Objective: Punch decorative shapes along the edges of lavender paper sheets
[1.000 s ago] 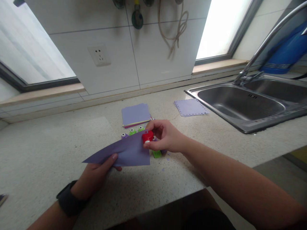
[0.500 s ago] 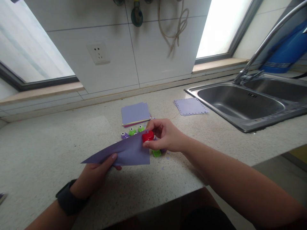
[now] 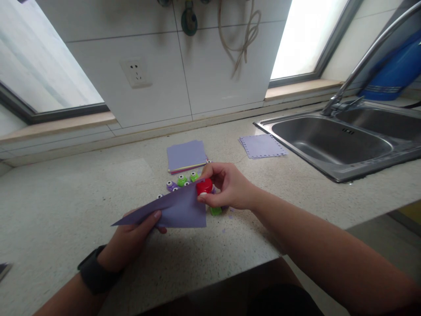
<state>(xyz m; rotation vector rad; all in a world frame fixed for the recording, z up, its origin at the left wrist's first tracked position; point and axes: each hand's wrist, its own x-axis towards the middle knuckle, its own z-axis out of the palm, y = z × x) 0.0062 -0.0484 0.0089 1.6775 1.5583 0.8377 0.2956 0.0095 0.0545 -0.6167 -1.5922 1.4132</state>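
A purple sheet of paper [image 3: 182,208] is pinched at its left part by my left hand [image 3: 140,230], thumb on top and fingers underneath. At the sheet's upper right corner, my right hand [image 3: 226,186] grips a red craft paper punch [image 3: 204,187] between thumb and fingers. The punch sits over the paper's edge; its jaw is hidden from me. Just behind the sheet stand several small punches, among them a green punch [image 3: 182,180] and a purple punch [image 3: 170,185]. Another green punch [image 3: 216,211] shows below my right hand.
A stack of purple and other coloured paper [image 3: 187,154] lies behind the punches. Purple sheets with punched edges [image 3: 262,146] rest near the steel sink [image 3: 332,175] on the right. Small paper scraps [image 3: 230,216] dot the speckled counter [image 3: 72,202].
Both hands, the sheet and the red punch keep nearly the same position. The whole view has shifted slightly, and a little more of the small punches shows behind the paper.
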